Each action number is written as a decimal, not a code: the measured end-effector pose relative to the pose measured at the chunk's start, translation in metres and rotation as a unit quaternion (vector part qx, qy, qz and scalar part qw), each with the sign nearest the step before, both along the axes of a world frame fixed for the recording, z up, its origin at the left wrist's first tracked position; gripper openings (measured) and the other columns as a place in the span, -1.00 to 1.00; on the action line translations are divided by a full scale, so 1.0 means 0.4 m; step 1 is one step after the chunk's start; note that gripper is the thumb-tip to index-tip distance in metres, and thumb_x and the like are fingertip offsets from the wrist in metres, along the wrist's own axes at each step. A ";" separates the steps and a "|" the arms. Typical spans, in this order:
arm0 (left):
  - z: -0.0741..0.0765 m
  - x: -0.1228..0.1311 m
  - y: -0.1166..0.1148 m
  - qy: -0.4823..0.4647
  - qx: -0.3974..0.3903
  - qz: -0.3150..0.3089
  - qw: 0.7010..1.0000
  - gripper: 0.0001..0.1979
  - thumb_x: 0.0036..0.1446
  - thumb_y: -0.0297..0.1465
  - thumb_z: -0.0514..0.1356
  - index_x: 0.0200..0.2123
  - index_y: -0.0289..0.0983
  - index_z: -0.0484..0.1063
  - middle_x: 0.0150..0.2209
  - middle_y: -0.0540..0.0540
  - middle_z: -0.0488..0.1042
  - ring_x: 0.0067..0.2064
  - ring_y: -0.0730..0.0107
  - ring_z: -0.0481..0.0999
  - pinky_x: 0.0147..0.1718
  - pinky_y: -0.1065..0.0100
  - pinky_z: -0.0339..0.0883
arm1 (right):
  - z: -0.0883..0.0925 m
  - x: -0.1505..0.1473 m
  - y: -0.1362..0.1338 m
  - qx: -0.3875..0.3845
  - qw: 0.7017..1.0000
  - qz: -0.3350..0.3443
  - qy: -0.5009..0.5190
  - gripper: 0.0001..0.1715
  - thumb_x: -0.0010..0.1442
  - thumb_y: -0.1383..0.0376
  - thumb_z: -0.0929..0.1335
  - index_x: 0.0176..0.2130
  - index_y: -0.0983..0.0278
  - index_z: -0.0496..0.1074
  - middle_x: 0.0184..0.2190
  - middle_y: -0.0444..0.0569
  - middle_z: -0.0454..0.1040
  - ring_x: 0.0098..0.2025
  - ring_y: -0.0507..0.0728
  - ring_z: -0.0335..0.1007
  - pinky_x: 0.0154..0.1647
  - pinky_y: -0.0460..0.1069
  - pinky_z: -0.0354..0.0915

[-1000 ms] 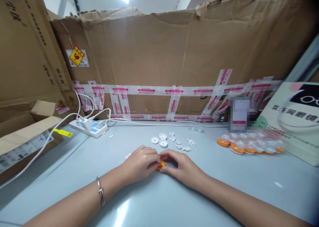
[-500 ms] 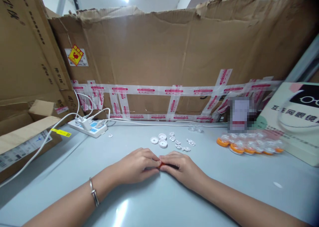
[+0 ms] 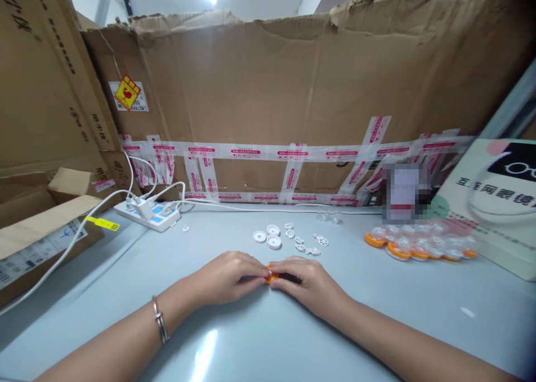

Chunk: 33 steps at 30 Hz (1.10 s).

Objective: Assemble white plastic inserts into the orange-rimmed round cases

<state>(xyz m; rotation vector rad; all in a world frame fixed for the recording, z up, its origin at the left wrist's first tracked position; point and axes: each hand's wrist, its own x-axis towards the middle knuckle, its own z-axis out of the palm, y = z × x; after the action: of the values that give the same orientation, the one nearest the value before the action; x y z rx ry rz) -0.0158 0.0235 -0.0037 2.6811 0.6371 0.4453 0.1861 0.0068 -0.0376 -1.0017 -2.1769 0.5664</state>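
Note:
Between my two hands, low over the table, is a small round orange plastic piece [image 3: 271, 276], mostly covered by fingers. My left hand [image 3: 230, 276] pinches it from the left with thumb and fingertips. From the right, my right hand [image 3: 307, 278] grips the same piece, fingers closed on its edge. Just beyond the hands lie white round cups [image 3: 273, 242], and to their right several small white perforated plates [image 3: 321, 240]. Clear domed parts [image 3: 329, 216] rest farther back.
Orange-rimmed clear-topped pieces [image 3: 419, 245] stand in a cluster at the right, beside a white printed box [image 3: 498, 209]. A power strip [image 3: 153, 214] with white cables lies at back left, near an open carton [image 3: 46, 231]. A large cardboard sheet [image 3: 259, 91] walls the back.
The orange piece shows more between my fingertips. My left fingers have shifted slightly and the left wrist has moved a little; the right hand is nearly still.

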 end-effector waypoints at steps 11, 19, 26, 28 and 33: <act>0.005 0.002 -0.009 0.022 0.041 -0.004 0.999 -0.75 0.22 -0.48 -0.02 -0.18 -0.26 0.44 -0.25 -0.13 0.53 -0.20 0.36 0.49 -0.20 0.33 0.31 | -0.012 -0.001 0.000 0.062 0.996 0.023 -0.055 -0.79 0.18 0.28 0.27 -0.25 0.21 0.50 -0.24 -0.02 0.55 -0.15 0.16 0.45 -0.15 0.05 0.35; -0.009 0.014 -0.025 0.041 0.115 0.021 0.992 -0.76 0.19 -0.50 -0.02 -0.26 -0.31 0.46 -0.31 -0.17 0.52 -0.23 0.31 0.48 -0.19 0.28 0.30 | -0.005 -0.007 -0.005 0.127 0.982 0.041 -0.132 -0.65 0.26 0.28 0.16 -0.27 0.28 0.49 -0.29 0.07 0.54 -0.22 0.17 0.44 -0.21 0.06 0.37; 0.011 0.004 -0.008 0.044 0.088 0.041 0.994 -0.78 0.15 -0.49 0.01 -0.21 -0.30 0.43 -0.26 -0.12 0.50 -0.21 0.33 0.46 -0.19 0.33 0.29 | -0.010 -0.008 -0.006 0.103 0.990 0.023 -0.092 -0.79 0.19 0.33 0.25 -0.26 0.30 0.47 -0.24 0.06 0.54 -0.17 0.16 0.44 -0.14 0.04 0.34; 0.024 -0.022 0.014 0.023 0.076 0.092 0.993 -0.78 0.16 -0.47 0.00 -0.20 -0.29 0.42 -0.25 -0.12 0.49 -0.20 0.33 0.44 -0.19 0.34 0.29 | -0.009 -0.006 -0.006 0.086 0.994 0.012 -0.070 -0.86 0.15 0.34 0.30 -0.30 0.28 0.46 -0.26 0.01 0.54 -0.20 0.14 0.45 -0.17 0.01 0.34; 0.046 -0.096 0.064 0.098 0.017 0.226 0.969 -0.80 0.09 -0.45 0.03 -0.35 -0.28 0.46 -0.31 -0.10 0.45 -0.30 0.32 0.44 -0.27 0.34 0.28 | 0.011 -0.005 -0.009 0.006 0.996 -0.048 -0.073 -0.95 0.06 0.32 0.36 -0.36 0.25 0.40 -0.37 -0.07 0.50 -0.32 0.10 0.41 -0.29 -0.03 0.33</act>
<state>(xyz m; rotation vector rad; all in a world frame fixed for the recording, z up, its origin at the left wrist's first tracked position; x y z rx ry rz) -0.0540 0.0492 0.0148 2.6200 1.3222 0.3033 0.1843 0.0034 -0.0333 -1.1650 -2.2414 0.4470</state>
